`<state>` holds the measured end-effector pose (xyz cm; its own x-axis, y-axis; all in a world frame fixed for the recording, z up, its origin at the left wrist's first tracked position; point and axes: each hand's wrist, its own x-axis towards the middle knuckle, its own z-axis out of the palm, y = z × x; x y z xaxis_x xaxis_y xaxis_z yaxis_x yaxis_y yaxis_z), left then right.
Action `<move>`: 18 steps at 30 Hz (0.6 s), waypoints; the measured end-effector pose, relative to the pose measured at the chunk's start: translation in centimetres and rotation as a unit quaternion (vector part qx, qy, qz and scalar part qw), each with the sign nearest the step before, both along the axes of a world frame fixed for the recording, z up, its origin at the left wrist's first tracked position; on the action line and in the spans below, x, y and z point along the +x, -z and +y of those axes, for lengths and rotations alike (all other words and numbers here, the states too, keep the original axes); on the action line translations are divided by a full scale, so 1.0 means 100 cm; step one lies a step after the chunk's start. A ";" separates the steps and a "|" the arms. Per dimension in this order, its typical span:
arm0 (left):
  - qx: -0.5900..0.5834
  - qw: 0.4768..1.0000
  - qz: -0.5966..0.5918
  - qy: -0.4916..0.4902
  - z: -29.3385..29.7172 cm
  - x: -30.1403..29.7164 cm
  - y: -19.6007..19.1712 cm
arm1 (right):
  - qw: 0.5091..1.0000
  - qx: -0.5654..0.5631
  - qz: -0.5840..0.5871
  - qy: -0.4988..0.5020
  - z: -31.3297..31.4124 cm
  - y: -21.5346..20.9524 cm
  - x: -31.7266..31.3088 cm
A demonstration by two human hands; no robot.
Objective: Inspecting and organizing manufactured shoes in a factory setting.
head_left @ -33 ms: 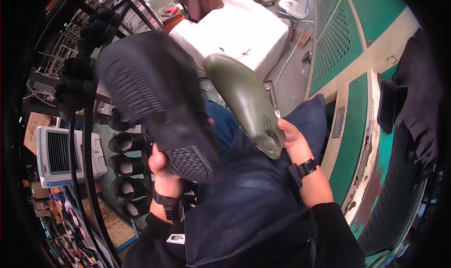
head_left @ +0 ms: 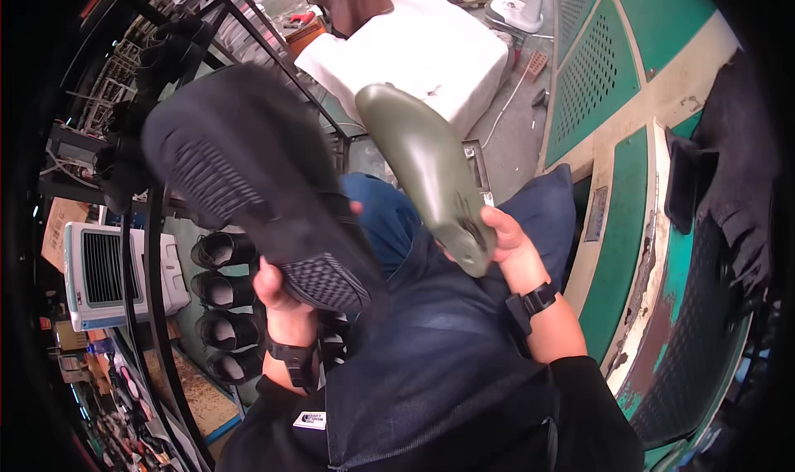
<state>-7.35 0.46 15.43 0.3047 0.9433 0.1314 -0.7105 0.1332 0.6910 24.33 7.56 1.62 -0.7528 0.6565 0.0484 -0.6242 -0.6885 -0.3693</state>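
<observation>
On the left, my left hand point(head_left: 280, 294) grips a black shoe point(head_left: 281, 132) near its heel, with the ridged sole turned up. Its thumb lies against the sole's edge; the other fingers are mostly behind the shoe. A glossy olive-green shoe last point(head_left: 414, 153) is in my right hand point(head_left: 509, 238), which is closed round its thicker lower end. The last leans with its narrower rounded end up and to the left. Shoe and last are apart, both above my lap in a dark blue apron point(head_left: 439, 364).
A black metal rack point(head_left: 156, 281) stands at the left, with a row of black shoes point(head_left: 222, 288) beside it. Behind that is a white air cooler point(head_left: 116, 273). A white-covered block point(head_left: 431, 41) lies ahead, and a green and cream machine point(head_left: 613, 248) borders the right.
The black shoe has shifted left with my left hand. The green last has moved slightly up and left in my right hand. Both grips stay closed.
</observation>
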 end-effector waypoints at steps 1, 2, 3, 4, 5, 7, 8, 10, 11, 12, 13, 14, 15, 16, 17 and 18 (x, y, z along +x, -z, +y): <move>0.021 0.998 0.024 -0.052 -0.002 -0.007 0.000 | 1.000 -0.026 0.005 0.010 0.004 -0.009 -0.019; 0.000 0.994 0.029 -0.107 -0.008 -0.007 0.003 | 0.999 -0.028 0.000 0.031 0.017 -0.025 -0.036; 0.017 0.994 0.038 -0.097 -0.011 -0.015 0.008 | 0.996 -0.020 -0.053 0.065 0.041 -0.033 -0.045; 0.005 0.996 0.024 -0.081 -0.012 -0.018 0.016 | 0.991 -0.012 -0.094 0.099 0.076 -0.038 -0.049; -0.006 0.998 0.006 -0.059 -0.012 -0.014 0.026 | 0.981 -0.004 -0.139 0.139 0.113 -0.041 -0.046; -0.039 0.991 0.025 -0.123 -0.025 -0.019 0.043 | 0.931 -0.083 -0.144 0.326 0.175 -0.036 -0.062; -0.032 0.989 0.035 -0.136 -0.025 -0.011 0.039 | 0.899 -0.153 -0.167 0.375 0.193 -0.024 -0.058; -0.013 0.974 0.087 -0.207 -0.042 -0.021 0.019 | 0.960 -0.033 -0.219 0.174 0.164 -0.029 -0.104; -0.015 0.969 0.129 -0.212 -0.053 -0.037 0.022 | 0.967 0.052 -0.243 0.057 0.139 -0.027 -0.121; 0.063 0.950 0.207 -0.225 -0.057 -0.047 0.028 | 0.969 0.051 -0.231 -0.064 0.110 -0.033 -0.130; 0.141 0.919 0.285 -0.234 -0.052 -0.053 0.027 | 0.957 0.052 -0.223 -0.179 0.082 -0.048 -0.130; 0.211 0.884 0.332 -0.253 -0.041 -0.044 0.012 | 0.955 0.089 -0.223 -0.173 0.057 -0.055 -0.127; 0.273 0.839 0.384 -0.272 -0.029 -0.034 -0.004 | 0.952 0.124 -0.219 -0.171 0.039 -0.062 -0.126; 0.304 0.735 0.537 -0.282 -0.022 -0.042 -0.003 | 0.967 0.138 -0.114 -0.181 0.028 -0.080 -0.125; 0.318 0.615 0.669 -0.271 -0.016 -0.046 0.003 | 0.973 0.140 -0.014 -0.181 0.022 -0.102 -0.122; 0.330 0.567 0.701 -0.279 -0.016 -0.033 -0.003 | 0.982 0.011 -0.109 -0.152 0.024 -0.118 -0.128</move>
